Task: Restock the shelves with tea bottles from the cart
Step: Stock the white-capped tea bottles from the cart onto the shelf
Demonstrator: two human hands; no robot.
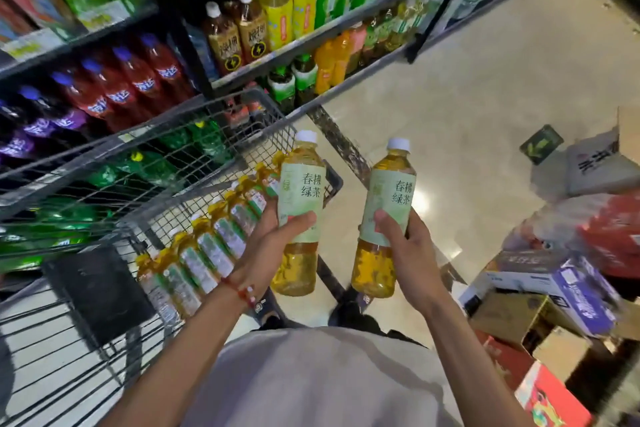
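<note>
Your left hand (273,246) and right hand (412,253) each grip a white-capped plastic golden-tea bottle (300,184); held one-handed, either could slip and fall.

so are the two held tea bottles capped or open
Both capped: the left tea bottle in the left hand and the right tea bottle in the right hand each have a white cap on.

We stand on a glossy cream tile floor (467,107) that shows a bright glare (420,203). A green arrow sticker (541,144) lies on it. Dark-framed shelves (192,52) line our left; stacked cardboard boxes (512,319) crowd our right.
</note>
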